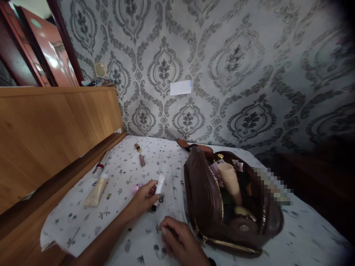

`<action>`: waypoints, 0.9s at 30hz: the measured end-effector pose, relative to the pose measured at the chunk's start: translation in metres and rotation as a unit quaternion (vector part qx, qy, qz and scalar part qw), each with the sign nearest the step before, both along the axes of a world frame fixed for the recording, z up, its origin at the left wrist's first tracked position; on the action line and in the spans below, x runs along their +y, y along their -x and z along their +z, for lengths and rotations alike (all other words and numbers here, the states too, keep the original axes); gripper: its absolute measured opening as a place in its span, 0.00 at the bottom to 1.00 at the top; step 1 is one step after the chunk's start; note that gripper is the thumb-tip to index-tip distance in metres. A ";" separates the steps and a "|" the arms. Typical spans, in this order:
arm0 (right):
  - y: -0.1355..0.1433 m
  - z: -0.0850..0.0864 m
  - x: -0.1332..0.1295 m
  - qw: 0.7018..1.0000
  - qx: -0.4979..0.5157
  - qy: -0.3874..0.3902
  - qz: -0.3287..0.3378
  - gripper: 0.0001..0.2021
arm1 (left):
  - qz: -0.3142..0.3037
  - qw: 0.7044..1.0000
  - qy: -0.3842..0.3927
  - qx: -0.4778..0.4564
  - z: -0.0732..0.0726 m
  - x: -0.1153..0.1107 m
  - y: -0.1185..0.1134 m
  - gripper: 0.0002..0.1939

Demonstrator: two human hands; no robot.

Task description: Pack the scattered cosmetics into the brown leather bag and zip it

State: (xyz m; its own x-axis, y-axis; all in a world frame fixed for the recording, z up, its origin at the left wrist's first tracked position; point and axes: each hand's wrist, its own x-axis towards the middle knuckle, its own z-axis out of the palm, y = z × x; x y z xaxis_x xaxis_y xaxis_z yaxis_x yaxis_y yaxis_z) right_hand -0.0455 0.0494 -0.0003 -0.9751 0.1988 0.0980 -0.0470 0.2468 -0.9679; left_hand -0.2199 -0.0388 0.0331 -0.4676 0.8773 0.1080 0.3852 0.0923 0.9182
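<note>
Clock directions are read from the white tube (159, 187), with twelve o'clock toward the wall (163, 62).

The left hand (146, 195) has the white tube pinched between thumb and fingers, closed only to the tube's width. The tube stands tilted, its white end pointing toward about one o'clock and a dark end showing below the grip. A pink item (135, 188) lies at nine o'clock, just beside the left hand and partly hidden by it.

The right hand (179, 238) is at five o'clock, half open, fingers loosely curled, with nothing seen in its hold. It is near the bag (199, 188) and apart from the left hand.

The brown bag sits at three o'clock, unzipped wide. A beige tube (229, 181) leans upright inside among things too dark to tell. Its strap (205, 148) lies toward one o'clock.

On the patterned sheet (119, 229), a small pink vial (142, 160) lies at eleven o'clock, with a dark and gold cap (138, 148) just beyond it. A cream tube (97, 191) lies at nine o'clock, and a silver and red tube (101, 163) at ten, near the wooden headboard (61, 129).
</note>
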 end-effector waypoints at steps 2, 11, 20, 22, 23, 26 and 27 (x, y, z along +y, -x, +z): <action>0.001 0.000 0.000 1.000 -0.002 0.005 0.000 0.24 | -0.023 0.996 -0.015 -0.085 0.001 -0.001 0.001 0.16; -0.001 0.012 0.001 0.999 0.023 0.001 -0.035 0.21 | -0.065 0.968 -0.055 -0.236 0.010 -0.006 -0.003 0.27; -0.002 0.008 -0.003 0.996 0.047 0.019 -0.078 0.09 | -0.063 0.979 -0.019 -0.190 0.025 -0.010 -0.013 0.18; -0.002 0.009 -0.003 0.994 0.058 0.002 -0.091 0.05 | -0.053 0.987 0.004 -0.151 0.031 -0.011 -0.014 0.18; -0.002 0.009 -0.003 0.993 0.063 -0.002 -0.096 0.03 | -0.051 0.990 0.012 -0.131 0.034 -0.012 -0.013 0.18; -0.001 0.007 -0.003 0.991 0.075 -0.011 -0.111 0.02 | -0.042 0.995 0.024 -0.082 0.040 -0.013 -0.008 0.19; 0.000 0.006 -0.002 0.990 0.080 -0.016 -0.113 0.02 | -0.029 0.997 0.025 -0.072 0.042 -0.012 -0.007 0.19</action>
State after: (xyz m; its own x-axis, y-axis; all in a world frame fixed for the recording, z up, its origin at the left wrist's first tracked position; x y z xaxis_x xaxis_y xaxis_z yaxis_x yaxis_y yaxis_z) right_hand -0.0458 0.0470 0.0060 -0.8775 0.4049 0.2571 -0.1390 0.2983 -0.9443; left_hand -0.2133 -0.0505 0.0753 -0.4233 0.9060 -0.0010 0.2550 0.1202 0.9594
